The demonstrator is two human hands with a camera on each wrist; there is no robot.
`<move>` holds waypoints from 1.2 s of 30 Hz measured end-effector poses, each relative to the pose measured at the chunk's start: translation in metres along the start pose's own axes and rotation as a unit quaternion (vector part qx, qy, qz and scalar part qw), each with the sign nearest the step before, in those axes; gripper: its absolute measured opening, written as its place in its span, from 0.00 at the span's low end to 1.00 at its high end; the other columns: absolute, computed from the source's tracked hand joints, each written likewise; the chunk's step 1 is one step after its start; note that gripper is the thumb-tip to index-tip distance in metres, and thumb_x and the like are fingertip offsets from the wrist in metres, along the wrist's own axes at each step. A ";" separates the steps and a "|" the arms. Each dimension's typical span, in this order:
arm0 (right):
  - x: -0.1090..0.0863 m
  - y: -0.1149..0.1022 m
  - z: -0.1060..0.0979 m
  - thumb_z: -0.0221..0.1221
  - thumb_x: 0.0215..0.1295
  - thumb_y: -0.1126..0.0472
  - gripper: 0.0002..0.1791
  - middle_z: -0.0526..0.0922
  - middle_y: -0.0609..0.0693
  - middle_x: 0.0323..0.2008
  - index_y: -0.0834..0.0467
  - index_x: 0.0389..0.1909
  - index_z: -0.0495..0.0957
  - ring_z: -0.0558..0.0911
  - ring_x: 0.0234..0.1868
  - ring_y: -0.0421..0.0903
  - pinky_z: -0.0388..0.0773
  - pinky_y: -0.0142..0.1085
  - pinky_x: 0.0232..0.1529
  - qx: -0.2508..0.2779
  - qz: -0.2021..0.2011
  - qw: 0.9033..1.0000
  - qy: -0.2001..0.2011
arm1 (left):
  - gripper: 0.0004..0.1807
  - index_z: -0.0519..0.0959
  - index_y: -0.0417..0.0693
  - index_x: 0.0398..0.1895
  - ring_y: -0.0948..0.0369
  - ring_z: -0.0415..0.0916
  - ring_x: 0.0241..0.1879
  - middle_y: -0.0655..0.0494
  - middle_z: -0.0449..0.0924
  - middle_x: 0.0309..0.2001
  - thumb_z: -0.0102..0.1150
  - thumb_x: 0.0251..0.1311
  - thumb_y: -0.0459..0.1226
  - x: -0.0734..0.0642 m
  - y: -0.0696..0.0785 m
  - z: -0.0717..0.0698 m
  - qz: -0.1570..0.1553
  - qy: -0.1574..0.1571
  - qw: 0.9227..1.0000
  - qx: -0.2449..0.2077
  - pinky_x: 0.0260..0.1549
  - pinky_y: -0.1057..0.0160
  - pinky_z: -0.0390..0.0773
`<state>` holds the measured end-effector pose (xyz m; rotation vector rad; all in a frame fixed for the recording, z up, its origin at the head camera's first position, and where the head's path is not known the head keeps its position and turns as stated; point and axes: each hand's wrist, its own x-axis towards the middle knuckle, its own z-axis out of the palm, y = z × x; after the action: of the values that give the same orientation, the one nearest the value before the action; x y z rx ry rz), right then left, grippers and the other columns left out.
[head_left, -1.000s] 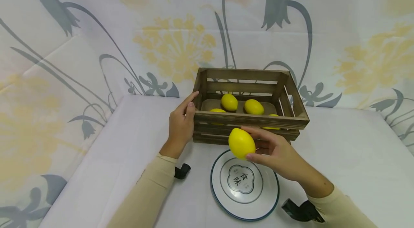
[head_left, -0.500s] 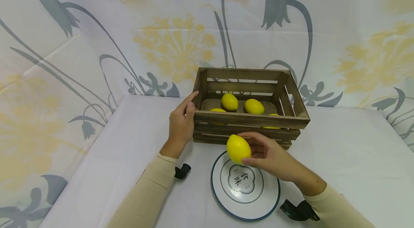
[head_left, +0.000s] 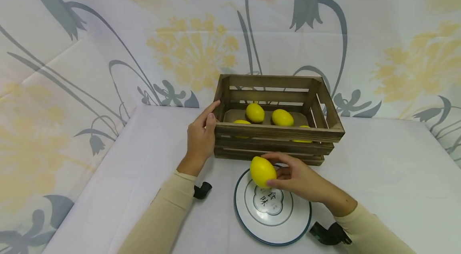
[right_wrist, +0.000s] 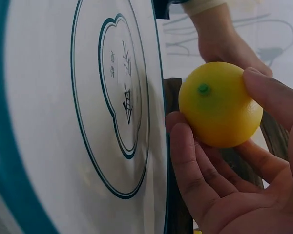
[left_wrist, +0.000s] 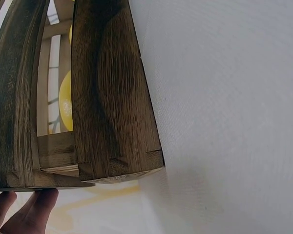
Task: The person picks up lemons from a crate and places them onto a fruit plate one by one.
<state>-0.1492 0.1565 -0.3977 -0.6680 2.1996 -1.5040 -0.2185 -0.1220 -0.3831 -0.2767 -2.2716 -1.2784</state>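
A yellow lemon point(head_left: 263, 172) is pinched between the thumb and fingers of my right hand point(head_left: 304, 181), above the far part of a white plate point(head_left: 270, 232) with a blue rim. In the right wrist view the lemon point(right_wrist: 219, 109) shows a greenish stem end and stays apart from the plate point(right_wrist: 44, 97). My left hand point(head_left: 200, 138) touches the left end of a brown wooden crate point(head_left: 277, 131); its fingertips point(left_wrist: 48, 197) press the end in the left wrist view. Several lemons, such as this one point(head_left: 282, 118), lie inside the crate, some partly hidden by the front slats.
The crate stands on a white tablecloth point(head_left: 389, 174) just behind the plate. A flower-printed cloth point(head_left: 201, 38) hangs at the back. Dark wrist-camera parts jut out by the left wrist point(head_left: 203, 191) and right wrist point(head_left: 329, 234).
My right hand has moved the lemon a little left and toward me, away from the crate's front and over the plate. My left hand stays against the crate.
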 end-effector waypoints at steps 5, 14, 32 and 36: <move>0.001 0.002 0.001 0.67 0.62 0.56 0.35 0.70 0.63 0.65 0.57 0.69 0.66 0.85 0.47 0.50 0.82 0.32 0.48 0.005 0.007 1.000 -0.012 | 0.27 0.75 0.65 0.67 0.60 0.63 0.19 0.53 0.76 0.26 0.33 0.73 0.52 0.000 -0.001 0.000 0.002 0.001 1.000 0.001 0.19 0.61 0.63; 0.001 0.005 0.002 0.67 0.63 0.55 0.34 0.74 0.62 0.60 0.56 0.69 0.68 0.85 0.43 0.48 0.84 0.34 0.44 -0.012 0.024 0.999 -0.040 | 0.26 0.76 0.64 0.67 0.61 0.64 0.21 0.54 0.76 0.27 0.34 0.72 0.51 -0.001 -0.001 0.000 0.000 0.004 1.000 -0.002 0.21 0.62 0.64; 0.001 0.010 -0.003 0.65 0.65 0.57 0.33 0.74 0.64 0.55 0.62 0.68 0.67 0.85 0.39 0.47 0.84 0.35 0.41 0.007 0.026 0.998 -0.063 | 0.26 0.76 0.64 0.66 0.60 0.63 0.21 0.53 0.74 0.26 0.34 0.72 0.51 0.001 0.000 0.001 0.008 0.005 1.000 -0.006 0.20 0.61 0.63; 0.001 0.010 -0.004 0.65 0.65 0.58 0.33 0.74 0.64 0.54 0.63 0.68 0.67 0.85 0.37 0.48 0.85 0.36 0.40 0.020 0.032 0.997 -0.065 | 0.27 0.76 0.65 0.66 0.61 0.63 0.21 0.54 0.75 0.26 0.34 0.71 0.51 0.001 0.000 0.001 -0.002 0.005 1.000 -0.001 0.20 0.61 0.63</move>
<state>-0.1539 0.1624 -0.4061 -0.6570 2.0700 -1.4271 -0.2196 -0.1208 -0.3832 -0.2655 -2.2640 -1.2815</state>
